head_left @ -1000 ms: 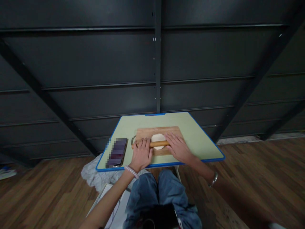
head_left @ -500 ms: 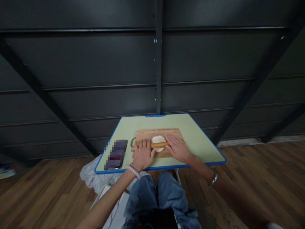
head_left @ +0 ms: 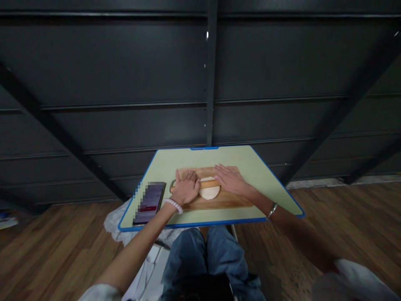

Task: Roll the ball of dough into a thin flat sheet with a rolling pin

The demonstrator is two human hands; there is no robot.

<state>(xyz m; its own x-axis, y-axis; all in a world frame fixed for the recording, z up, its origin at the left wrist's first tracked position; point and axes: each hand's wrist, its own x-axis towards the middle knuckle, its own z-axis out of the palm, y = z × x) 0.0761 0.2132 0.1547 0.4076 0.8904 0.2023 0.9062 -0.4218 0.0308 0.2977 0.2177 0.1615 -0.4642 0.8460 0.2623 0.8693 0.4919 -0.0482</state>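
A wooden rolling pin (head_left: 209, 184) lies crosswise over a flat round piece of pale dough (head_left: 209, 193), near its far side. Beneath both is a wooden cutting board (head_left: 230, 201). On the pin's left part rests my left hand (head_left: 185, 190), palm down, fingers stretched forward and thumb toward the dough. My right hand (head_left: 231, 180) lies flat over the pin's right end with fingers extended, hiding that end. Neither hand wraps its fingers round the pin.
The cutting board stands on a small pale-green table (head_left: 188, 158) with a blue edge. A phone (head_left: 152, 202), partly pixelated, lies left of the board. My knees (head_left: 206, 246) are below the near edge, beside crumpled light cloth (head_left: 115, 221). A dark panelled wall (head_left: 140, 83) rises behind.
Both hands have pushed the rolling pin forward, away from me, across the dough. More of the dough's near side now shows. The view has tilted slightly downward.
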